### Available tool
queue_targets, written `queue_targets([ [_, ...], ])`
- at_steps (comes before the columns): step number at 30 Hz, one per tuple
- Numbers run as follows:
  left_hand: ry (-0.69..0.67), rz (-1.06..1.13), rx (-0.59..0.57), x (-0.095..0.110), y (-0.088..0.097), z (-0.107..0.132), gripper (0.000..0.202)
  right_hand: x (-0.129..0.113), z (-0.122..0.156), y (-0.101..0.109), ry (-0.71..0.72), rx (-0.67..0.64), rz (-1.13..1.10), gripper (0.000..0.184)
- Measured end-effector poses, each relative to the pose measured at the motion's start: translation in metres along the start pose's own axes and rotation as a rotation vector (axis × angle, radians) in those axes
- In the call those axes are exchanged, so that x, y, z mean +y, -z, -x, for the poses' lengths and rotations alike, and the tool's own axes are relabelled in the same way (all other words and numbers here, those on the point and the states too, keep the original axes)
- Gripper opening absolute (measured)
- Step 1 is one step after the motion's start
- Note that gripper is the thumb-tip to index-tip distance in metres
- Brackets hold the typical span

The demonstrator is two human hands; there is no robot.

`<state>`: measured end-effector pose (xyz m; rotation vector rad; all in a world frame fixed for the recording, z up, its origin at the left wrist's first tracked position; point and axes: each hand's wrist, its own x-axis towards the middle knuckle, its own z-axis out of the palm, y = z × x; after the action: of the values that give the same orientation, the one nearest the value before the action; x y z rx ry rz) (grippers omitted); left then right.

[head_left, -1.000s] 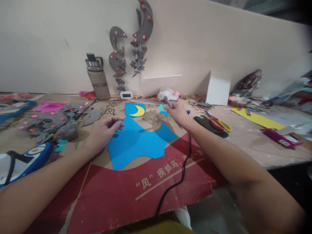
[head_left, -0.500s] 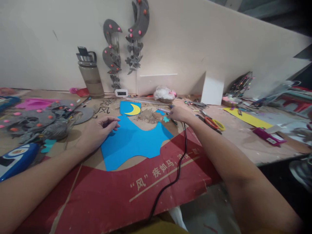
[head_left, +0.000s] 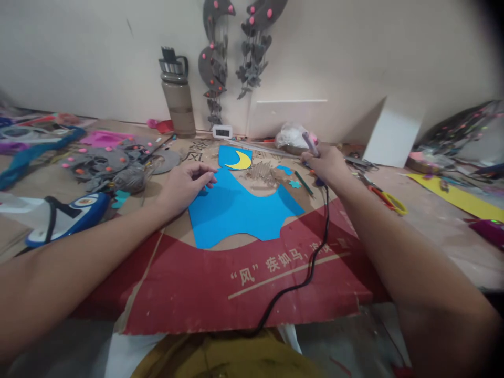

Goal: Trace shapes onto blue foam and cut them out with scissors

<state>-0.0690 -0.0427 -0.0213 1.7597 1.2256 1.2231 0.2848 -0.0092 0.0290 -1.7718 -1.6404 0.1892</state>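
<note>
Observed left hand point(head_left: 189, 184), half-open with fingers curled, at ten o'clock edge of blue cut-out sheet point(head_left: 240, 210); cannot confirm contact. Found right hand point(head_left: 327, 161) closed around pen-shaped tool point(head_left: 310, 143), off toward two o'clock. Noted sheet flat on cardboard point(head_left: 177, 294), with yellow crescent point(head_left: 244, 161) at twelve.

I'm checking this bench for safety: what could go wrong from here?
The black cord crosses the red cardboard to its near edge, so it might snag. The scissors lie close beside the right forearm and could be knocked. The left hand, at the blue sheet's upper-left edge, might nudge it.
</note>
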Motion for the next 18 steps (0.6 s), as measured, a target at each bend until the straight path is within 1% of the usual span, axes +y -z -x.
queue_targets([
  [3,-0.001,0.012,0.014,-0.002,0.000,-0.001,0.028,0.000,0.000,0.000,-0.030,0.008,0.028,0.023],
  [7,-0.010,0.010,-0.007,0.000,0.000,0.000,0.027,0.004,-0.002,-0.003,-0.055,0.048,-0.052,0.025],
  [9,0.001,0.015,-0.020,0.002,0.000,0.001,0.027,0.004,-0.002,-0.003,-0.061,0.034,-0.077,0.026],
  [10,0.006,0.015,-0.021,0.003,0.000,0.001,0.027,0.002,0.000,-0.002,-0.048,0.004,-0.079,0.026],
  [12,0.020,0.003,-0.020,0.005,-0.001,0.001,0.028,-0.004,0.004,0.001,0.020,-0.115,-0.060,0.024],
  [13,0.029,-0.004,-0.018,0.006,-0.001,0.001,0.029,-0.008,0.007,0.003,0.072,-0.204,-0.042,0.021],
  [16,0.055,-0.024,-0.018,0.007,0.000,0.001,0.031,-0.022,0.015,0.006,0.220,-0.549,0.024,0.016],
  [18,0.056,-0.045,-0.014,0.007,0.000,0.001,0.031,-0.027,0.018,0.004,0.273,-0.733,0.049,0.020],
])
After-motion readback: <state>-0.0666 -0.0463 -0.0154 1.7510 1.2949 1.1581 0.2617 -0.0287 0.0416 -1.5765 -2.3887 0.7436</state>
